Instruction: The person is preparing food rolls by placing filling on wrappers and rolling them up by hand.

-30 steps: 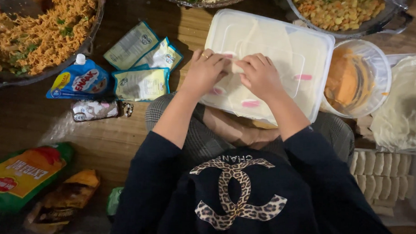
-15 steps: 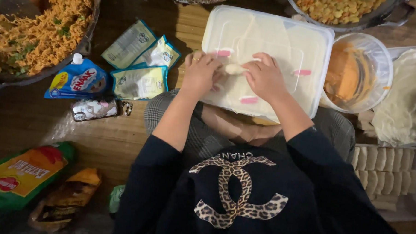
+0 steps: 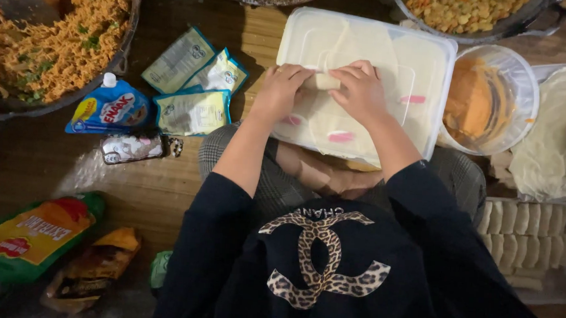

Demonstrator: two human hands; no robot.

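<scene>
Rolling looks to be the step in hand: a small pale roll of wrapper (image 3: 326, 81) sits pinched between the fingertips of the left hand (image 3: 284, 90) and the right hand (image 3: 359, 91), fingers curled together and clamped on its two ends. It lies on the white lid of a plastic container (image 3: 418, 63) resting across the lap. Beyond the right fingers stands a round tub of orange filling (image 3: 486, 97), with loose wrapper sheets (image 3: 557, 131) past it and finished rolls (image 3: 525, 233) nearer the body. Left of the fingers lie sauce sachets (image 3: 191, 87). Next, I judge, an even forward push is needed, ends kept tucked.
</scene>
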